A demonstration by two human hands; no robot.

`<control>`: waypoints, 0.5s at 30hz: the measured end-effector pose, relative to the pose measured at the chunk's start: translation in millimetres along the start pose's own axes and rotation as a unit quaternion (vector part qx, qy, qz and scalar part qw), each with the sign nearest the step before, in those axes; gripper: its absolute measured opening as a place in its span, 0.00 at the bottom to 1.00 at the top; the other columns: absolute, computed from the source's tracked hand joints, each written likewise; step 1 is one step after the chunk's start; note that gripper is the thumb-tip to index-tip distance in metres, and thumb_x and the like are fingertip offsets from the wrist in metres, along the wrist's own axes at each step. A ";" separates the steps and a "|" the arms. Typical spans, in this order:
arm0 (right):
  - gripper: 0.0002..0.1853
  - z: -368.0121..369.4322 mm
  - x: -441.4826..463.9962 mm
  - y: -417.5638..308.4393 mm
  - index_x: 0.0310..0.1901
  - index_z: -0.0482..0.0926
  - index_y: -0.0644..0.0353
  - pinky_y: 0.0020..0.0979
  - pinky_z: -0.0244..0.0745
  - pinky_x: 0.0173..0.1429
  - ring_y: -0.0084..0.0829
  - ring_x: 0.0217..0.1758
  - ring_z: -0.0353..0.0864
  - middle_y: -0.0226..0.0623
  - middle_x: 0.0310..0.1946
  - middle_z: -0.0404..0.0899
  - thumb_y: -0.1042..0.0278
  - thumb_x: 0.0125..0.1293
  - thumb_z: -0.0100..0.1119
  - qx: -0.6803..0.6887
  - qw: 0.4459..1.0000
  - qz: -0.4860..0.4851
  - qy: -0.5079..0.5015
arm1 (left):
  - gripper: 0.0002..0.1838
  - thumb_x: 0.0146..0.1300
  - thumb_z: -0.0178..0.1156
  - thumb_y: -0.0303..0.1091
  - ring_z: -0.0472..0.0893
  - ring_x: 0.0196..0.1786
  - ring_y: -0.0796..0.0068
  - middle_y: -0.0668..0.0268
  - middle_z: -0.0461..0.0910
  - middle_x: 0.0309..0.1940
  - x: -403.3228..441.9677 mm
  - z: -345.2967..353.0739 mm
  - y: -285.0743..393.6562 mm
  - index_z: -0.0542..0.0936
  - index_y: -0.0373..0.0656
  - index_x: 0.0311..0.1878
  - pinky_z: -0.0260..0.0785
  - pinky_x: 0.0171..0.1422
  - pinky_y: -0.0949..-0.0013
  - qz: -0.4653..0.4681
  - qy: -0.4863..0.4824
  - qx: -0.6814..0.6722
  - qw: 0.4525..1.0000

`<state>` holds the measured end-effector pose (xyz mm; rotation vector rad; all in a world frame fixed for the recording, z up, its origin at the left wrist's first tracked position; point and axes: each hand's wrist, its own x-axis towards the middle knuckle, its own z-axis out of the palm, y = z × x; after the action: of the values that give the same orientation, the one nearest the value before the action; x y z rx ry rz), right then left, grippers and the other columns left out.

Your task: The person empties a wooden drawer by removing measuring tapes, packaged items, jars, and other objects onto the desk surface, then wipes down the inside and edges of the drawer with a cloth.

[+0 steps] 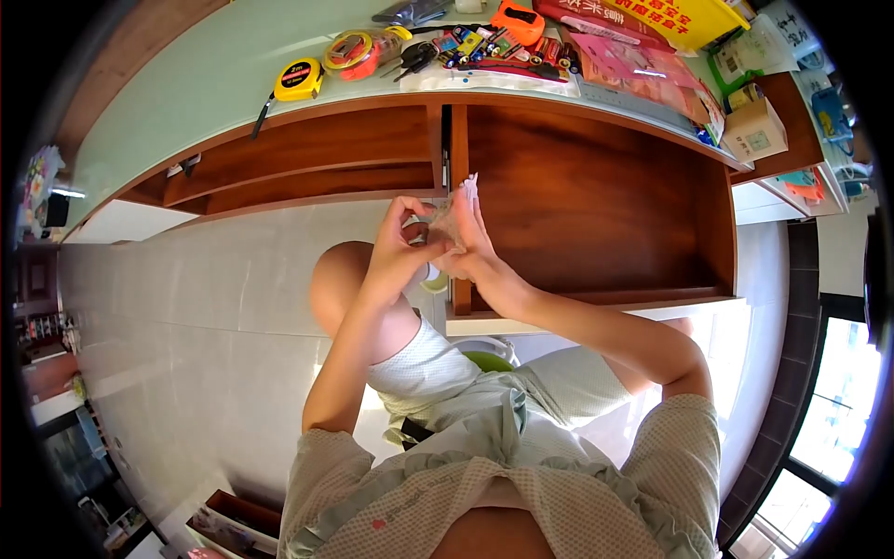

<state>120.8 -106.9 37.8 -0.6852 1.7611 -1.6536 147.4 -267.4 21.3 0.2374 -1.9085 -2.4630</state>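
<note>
My left hand (pixel 402 250) is in front of the cabinet with its fingers curled and pinched on thin, crumpled clear plastic film (pixel 445 229). Facing it, my right hand (pixel 473 235) is upright with its fingers stretched out. The film lies against its palm side and lower edge, and whitish material (pixel 471 189) shows at its fingertips. Whether the film is a bag or a glove I cannot tell. Both hands are close together beside the left wall of the pulled-out wooden drawer (pixel 596 205).
On the glass-topped desk (pixel 214 121) are a yellow tape measure (pixel 298 80), a round clear container (pixel 352 54), several batteries (pixel 470 42), an orange tape measure (pixel 518 22) and plastic packets (pixel 633 61). A small box (pixel 754 130) stands at the right. Below the drawer, my legs are bent.
</note>
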 end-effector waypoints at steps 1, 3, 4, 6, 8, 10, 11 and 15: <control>0.37 -1.1 3.1 0.6 0.71 0.34 0.60 0.34 0.29 0.73 0.37 0.75 0.16 0.45 0.73 0.26 0.68 0.63 0.39 0.097 0.995 0.002 0.000 | 0.20 0.47 0.64 0.16 0.73 0.39 0.80 0.70 0.71 0.35 1.0 -3.6 -9.3 0.69 0.43 0.42 0.67 0.42 0.76 0.005 0.008 -0.009 1.000; 0.36 -3.9 4.5 -0.6 0.71 0.38 0.55 0.31 0.36 0.72 0.32 0.76 0.31 0.42 0.73 0.39 0.73 0.61 0.38 0.199 0.979 0.042 0.028 | 0.15 0.47 0.60 0.13 0.71 0.36 0.84 0.73 0.70 0.31 1.6 -2.1 -14.4 0.70 0.42 0.36 0.65 0.36 0.79 0.015 0.027 -0.027 0.999; 0.35 -5.7 2.5 -3.6 0.71 0.41 0.55 0.30 0.41 0.70 0.32 0.74 0.38 0.41 0.71 0.44 0.74 0.61 0.37 0.219 0.972 0.070 0.046 | 0.14 0.48 0.59 0.13 0.72 0.36 0.84 0.72 0.71 0.32 3.4 -2.9 -15.4 0.71 0.41 0.35 0.65 0.37 0.79 0.006 0.027 -0.011 1.000; 0.32 -8.6 -0.1 -3.4 0.69 0.49 0.55 0.27 0.56 0.62 0.28 0.65 0.57 0.37 0.64 0.57 0.77 0.62 0.37 0.229 0.967 0.044 0.105 | 0.11 0.48 0.57 0.13 0.72 0.36 0.82 0.70 0.72 0.33 7.7 -4.0 -20.2 0.74 0.39 0.32 0.66 0.39 0.80 -0.012 0.024 0.020 0.999; 0.29 -13.2 0.0 2.4 0.67 0.57 0.55 0.25 0.67 0.55 0.25 0.58 0.67 0.34 0.57 0.65 0.79 0.62 0.39 0.220 0.965 0.020 0.143 | 0.12 0.47 0.56 0.12 0.74 0.38 0.79 0.67 0.73 0.35 10.4 -1.9 -22.7 0.77 0.39 0.33 0.66 0.41 0.79 0.024 0.073 0.086 0.993; 0.27 -20.3 -0.6 0.8 0.65 0.60 0.56 0.25 0.70 0.52 0.24 0.58 0.68 0.33 0.56 0.66 0.79 0.62 0.41 0.230 0.961 0.078 0.137 | 0.12 0.48 0.55 0.14 0.75 0.40 0.76 0.64 0.74 0.38 13.1 -0.7 -26.0 0.80 0.39 0.35 0.67 0.45 0.76 0.077 0.098 0.160 0.979; 0.21 -19.6 -2.1 0.6 0.60 0.68 0.58 0.23 0.63 0.57 0.22 0.57 0.68 0.34 0.56 0.69 0.78 0.64 0.45 0.221 0.959 0.088 0.156 | 0.13 0.50 0.55 0.16 0.75 0.42 0.73 0.61 0.74 0.41 12.3 0.9 -29.5 0.81 0.40 0.38 0.67 0.48 0.75 0.110 0.099 0.200 0.969; 0.18 -30.9 4.3 8.4 0.54 0.73 0.60 0.25 0.71 0.51 0.23 0.51 0.73 0.32 0.50 0.72 0.79 0.61 0.50 0.056 0.986 0.011 0.155 | 0.12 0.60 0.52 0.28 0.74 0.51 0.62 0.54 0.71 0.55 3.2 15.9 -29.5 0.80 0.37 0.44 0.62 0.60 0.67 0.171 0.160 0.507 0.830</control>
<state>95.4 -88.6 29.7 -0.3700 1.8583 -1.9105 144.6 -245.0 -3.6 0.2480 -2.5636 -0.9239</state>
